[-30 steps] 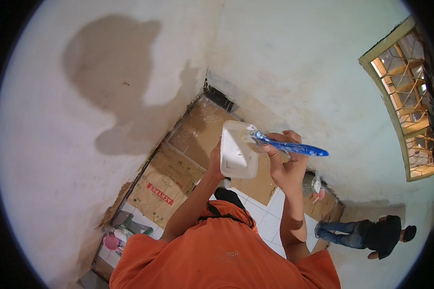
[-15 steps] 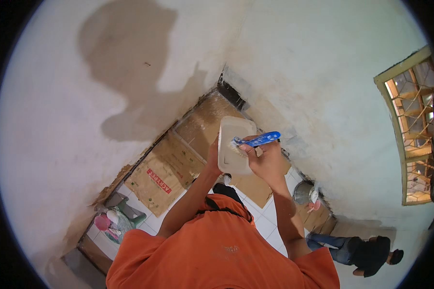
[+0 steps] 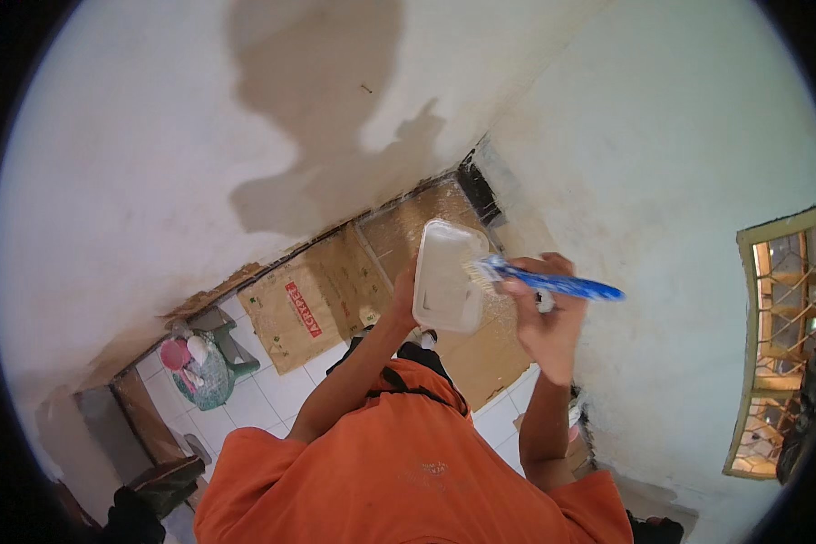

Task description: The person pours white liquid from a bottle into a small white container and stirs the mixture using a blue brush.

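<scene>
My left hand (image 3: 405, 295) grips the left side of a pale plastic tub (image 3: 451, 313) in front of my chest; most of its fingers are hidden behind the tub. A thin, whitish content seems to cover the tub's inside, though I cannot make out how much. To the right of it, my right hand (image 3: 553, 317) is closed on a paintbrush (image 3: 567, 283) with a blue, white-smeared handle. The brush lies nearly level, its pale bristles pointing left at the tub's right rim. Whether the bristles touch the rim I cannot tell.
Flattened cardboard (image 3: 313, 304) covers the tiled floor along the wall corner. A green stool (image 3: 210, 376) with pink and white items stands at the left. A barred window (image 3: 775, 335) is at the right. My shadow falls on the stained left wall (image 3: 154, 163).
The paintbrush has moved right, from over the tub to its right rim, with my right hand. My view has turned; the co-worker at the lower right has mostly left it.
</scene>
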A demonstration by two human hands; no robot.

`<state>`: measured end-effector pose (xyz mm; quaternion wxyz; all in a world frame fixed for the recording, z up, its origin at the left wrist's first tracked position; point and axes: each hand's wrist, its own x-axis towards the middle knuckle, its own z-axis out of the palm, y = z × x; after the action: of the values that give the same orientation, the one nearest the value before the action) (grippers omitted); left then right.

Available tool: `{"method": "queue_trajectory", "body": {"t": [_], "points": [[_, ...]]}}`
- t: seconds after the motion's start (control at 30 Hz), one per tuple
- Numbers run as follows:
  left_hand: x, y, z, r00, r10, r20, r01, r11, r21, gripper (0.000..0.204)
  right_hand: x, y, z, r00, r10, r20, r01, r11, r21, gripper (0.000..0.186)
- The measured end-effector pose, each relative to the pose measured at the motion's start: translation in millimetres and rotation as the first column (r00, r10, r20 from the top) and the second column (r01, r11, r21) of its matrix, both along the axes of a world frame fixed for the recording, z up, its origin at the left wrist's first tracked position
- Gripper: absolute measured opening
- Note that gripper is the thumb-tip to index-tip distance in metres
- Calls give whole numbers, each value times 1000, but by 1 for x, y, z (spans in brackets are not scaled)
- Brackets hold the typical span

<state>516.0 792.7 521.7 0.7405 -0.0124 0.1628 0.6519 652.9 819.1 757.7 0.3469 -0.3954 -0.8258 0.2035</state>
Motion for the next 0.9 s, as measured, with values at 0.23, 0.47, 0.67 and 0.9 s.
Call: {"method": "queue_trajectory", "body": {"t": [0.23, 0.47, 0.67, 0.9], "points": [[-7, -17, 6, 982, 118, -146, -144, 971, -189, 46, -16, -16, -102, 991, 131, -24, -129, 990, 57, 14], [-18, -41, -16, 981, 160, 106, -169, 982, 84, 50, -34, -31, -101, 960, 276, 51, -281, 948, 148, 12], [-7, -55, 10, 964, 255, 71, -263, 954, 145, 55, -32, -26, -106, 914, 384, -133, -402, 901, -164, 10], [13, -82, -5, 942, 294, 164, -321, 931, 172, 55, -17, -31, -97, 867, 486, -111, -498, 855, -146, 10]]}}
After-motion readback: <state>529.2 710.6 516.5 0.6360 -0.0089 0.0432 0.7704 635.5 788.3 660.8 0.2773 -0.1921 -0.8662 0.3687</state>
